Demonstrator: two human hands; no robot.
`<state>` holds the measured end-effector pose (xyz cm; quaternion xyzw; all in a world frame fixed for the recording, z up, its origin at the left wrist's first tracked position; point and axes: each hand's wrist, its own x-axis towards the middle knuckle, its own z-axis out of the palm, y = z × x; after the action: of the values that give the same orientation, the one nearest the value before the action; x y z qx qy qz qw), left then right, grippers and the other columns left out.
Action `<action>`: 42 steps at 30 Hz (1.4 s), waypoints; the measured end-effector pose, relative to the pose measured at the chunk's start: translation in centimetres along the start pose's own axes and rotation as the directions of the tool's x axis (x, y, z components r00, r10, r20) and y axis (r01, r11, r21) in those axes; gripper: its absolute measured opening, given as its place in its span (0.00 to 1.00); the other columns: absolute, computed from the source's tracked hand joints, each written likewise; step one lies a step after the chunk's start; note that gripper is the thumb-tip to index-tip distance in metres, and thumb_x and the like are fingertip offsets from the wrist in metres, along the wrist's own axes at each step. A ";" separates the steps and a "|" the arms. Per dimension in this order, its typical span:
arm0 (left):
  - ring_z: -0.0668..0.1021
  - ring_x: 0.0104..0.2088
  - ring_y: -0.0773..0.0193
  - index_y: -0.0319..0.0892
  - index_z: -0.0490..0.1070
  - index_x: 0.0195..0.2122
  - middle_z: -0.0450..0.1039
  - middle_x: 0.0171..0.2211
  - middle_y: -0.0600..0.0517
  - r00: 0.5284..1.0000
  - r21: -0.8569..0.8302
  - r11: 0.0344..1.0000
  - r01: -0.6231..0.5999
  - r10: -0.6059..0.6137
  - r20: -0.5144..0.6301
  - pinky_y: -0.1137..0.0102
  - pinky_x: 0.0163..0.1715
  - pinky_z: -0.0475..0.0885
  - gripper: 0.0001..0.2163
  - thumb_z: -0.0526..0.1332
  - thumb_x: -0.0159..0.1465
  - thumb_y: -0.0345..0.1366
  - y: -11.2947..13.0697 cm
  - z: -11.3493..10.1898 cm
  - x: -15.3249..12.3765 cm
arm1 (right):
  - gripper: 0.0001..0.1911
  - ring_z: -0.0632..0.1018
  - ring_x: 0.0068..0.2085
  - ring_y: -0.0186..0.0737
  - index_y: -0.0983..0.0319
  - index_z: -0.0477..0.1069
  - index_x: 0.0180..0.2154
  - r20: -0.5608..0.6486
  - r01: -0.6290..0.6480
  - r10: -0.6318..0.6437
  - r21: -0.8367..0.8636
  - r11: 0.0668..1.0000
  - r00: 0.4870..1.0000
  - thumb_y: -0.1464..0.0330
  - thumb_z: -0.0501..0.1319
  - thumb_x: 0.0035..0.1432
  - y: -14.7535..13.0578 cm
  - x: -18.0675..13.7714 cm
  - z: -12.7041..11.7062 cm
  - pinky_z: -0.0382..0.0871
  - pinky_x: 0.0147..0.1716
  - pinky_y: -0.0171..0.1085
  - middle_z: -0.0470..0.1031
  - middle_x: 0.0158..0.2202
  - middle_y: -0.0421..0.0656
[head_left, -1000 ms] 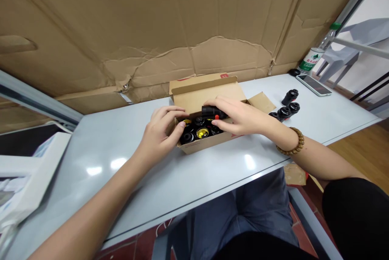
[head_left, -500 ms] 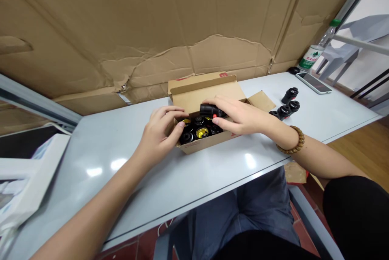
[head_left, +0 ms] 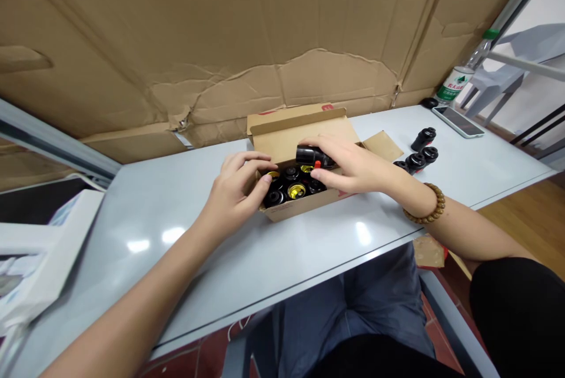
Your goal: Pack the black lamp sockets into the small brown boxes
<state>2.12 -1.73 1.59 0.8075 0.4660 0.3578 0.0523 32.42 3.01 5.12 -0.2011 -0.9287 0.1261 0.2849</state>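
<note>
In the head camera's view, the person's right hand [head_left: 348, 167] was half closed around a black capped can [head_left: 306, 155] with a red tip [head_left: 317, 164], holding it sideways just above the packed cans [head_left: 296, 191] in an open cardboard box [head_left: 304, 206] at the middle of the frame. The can looked light and stiff, its smooth sides likely slippery, so the body seemed the safest place to hold it. The left hand [head_left: 235, 191] curved loosely at the box's left end; I could not tell whether it held anything. More black pieces [head_left: 422, 139] stood on the white table [head_left: 145, 213] toward the right.
</note>
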 end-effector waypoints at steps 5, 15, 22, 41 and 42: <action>0.82 0.59 0.46 0.48 0.82 0.50 0.81 0.57 0.44 1.000 -0.002 1.000 0.008 -0.008 -0.004 0.45 0.63 0.77 0.12 0.58 0.78 0.43 0.0 0.0 0.0 | 0.20 0.83 0.51 0.52 0.65 0.70 0.64 0.053 0.026 -0.023 -0.044 0.999 0.998 0.64 0.56 0.77 -0.2 0.0 0.1 0.79 0.52 0.50 0.83 0.53 0.56; 0.83 0.58 0.47 0.47 0.82 0.49 0.82 0.57 0.43 1.000 0.012 1.000 -0.012 0.012 -0.008 0.45 0.63 0.77 0.13 0.58 0.79 0.43 -0.1 0.0 0.0 | 0.18 0.82 0.47 0.50 0.63 0.72 0.60 0.074 -0.007 0.011 -0.060 0.998 0.997 0.65 0.56 0.75 -0.4 0.0 0.1 0.78 0.48 0.47 0.84 0.49 0.53; 0.83 0.59 0.46 0.47 0.82 0.49 0.82 0.57 0.44 1.000 0.010 1.000 -0.007 0.007 -0.008 0.45 0.63 0.77 0.13 0.58 0.79 0.43 -0.2 0.0 0.0 | 0.21 0.82 0.57 0.54 0.64 0.70 0.65 0.061 -0.051 0.053 -0.027 0.998 0.997 0.62 0.50 0.81 -0.1 -0.1 -0.1 0.77 0.59 0.54 0.83 0.58 0.56; 0.83 0.58 0.47 0.47 0.82 0.48 0.82 0.56 0.44 0.999 0.007 1.000 -0.031 0.031 -0.019 0.47 0.62 0.77 0.12 0.58 0.79 0.42 -0.3 0.0 0.0 | 0.18 0.84 0.52 0.52 0.63 0.72 0.63 0.033 0.004 -0.003 -0.033 0.999 0.999 0.66 0.57 0.76 0.0 0.0 0.2 0.80 0.53 0.50 0.85 0.52 0.54; 0.83 0.58 0.47 0.47 0.82 0.48 0.82 0.56 0.44 0.999 0.006 1.000 -0.031 0.031 -0.017 0.46 0.62 0.77 0.12 0.58 0.79 0.42 -0.3 0.0 0.1 | 0.18 0.84 0.52 0.52 0.63 0.72 0.63 0.043 -0.007 0.009 -0.033 0.999 0.999 0.66 0.57 0.76 0.0 0.0 0.3 0.80 0.54 0.51 0.85 0.53 0.54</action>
<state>1.95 -1.52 1.48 0.8116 0.4548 0.3643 0.0404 32.26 2.99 4.92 -0.2066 -0.9358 0.1162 0.2608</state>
